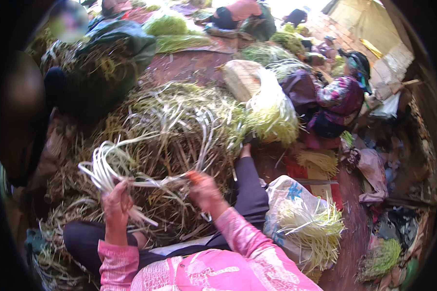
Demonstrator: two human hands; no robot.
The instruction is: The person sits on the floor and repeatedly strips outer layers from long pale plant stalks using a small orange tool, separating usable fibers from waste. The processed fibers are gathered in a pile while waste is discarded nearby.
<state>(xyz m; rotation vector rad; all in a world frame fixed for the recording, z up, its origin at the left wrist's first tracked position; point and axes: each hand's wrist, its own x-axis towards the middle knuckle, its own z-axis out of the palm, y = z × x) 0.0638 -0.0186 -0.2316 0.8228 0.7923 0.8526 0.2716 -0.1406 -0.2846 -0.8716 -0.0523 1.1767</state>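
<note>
My left hand (117, 203) grips a small bundle of long white plant stalks (103, 163), perhaps blanched chives. The stalks bend over in a loop above the fist, and their cut-looking ends stick out below it. To the right, my right hand (205, 192) pinches some strands of the stalks that run across between the two hands. Something orange covers its fingertips. Beneath and beyond both hands spreads a big heap of tangled stalks and dry brown leaves (167, 145), between my outstretched right leg (251, 182) and my folded left leg (83, 236).
Beside my right leg, trimmed yellow-green stalks (309, 225) lie on a white woven sack (282, 192). A pale bundle (273, 105) rests past my foot, near a wooden block (240, 78). At the right sits a person in a floral top (340, 94). A dark green sack (127, 40) stands far left.
</note>
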